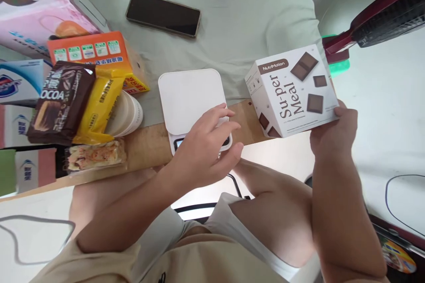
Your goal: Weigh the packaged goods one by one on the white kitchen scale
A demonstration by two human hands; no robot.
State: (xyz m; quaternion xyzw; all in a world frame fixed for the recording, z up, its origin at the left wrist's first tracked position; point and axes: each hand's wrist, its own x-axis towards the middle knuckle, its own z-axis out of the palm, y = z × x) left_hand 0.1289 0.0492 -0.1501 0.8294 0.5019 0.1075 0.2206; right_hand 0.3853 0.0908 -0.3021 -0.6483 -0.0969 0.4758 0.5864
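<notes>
Su-per Meal box [292, 93], one, white with dark chocolate squares printed on it, sits tilted in my right hand [334, 130] above the near right edge of the table [239, 17]; my fingers are clamped on its lower right corner, thumb tip showing at the box edge. One white kitchen scale [191, 97] lies flat just left of the box, at the table's near edge. My left hand [202, 152] rests on the scale's front end, fingers slightly apart and curved down over the display, covering most of it; it grips nothing. One dark phone [163, 14] lies face up farther back on the pale green cloth, well apart from both hands. At the left stand the snacks: one brown cocoa packet [61, 101], one yellow packet [99, 108] leaning beside it, one white cup [128, 112] lying behind them, one clear-wrapped bar [96, 154] in front, and one orange box [88, 48] behind. One pink carton [36, 0] occupies the far left corner.
</notes>
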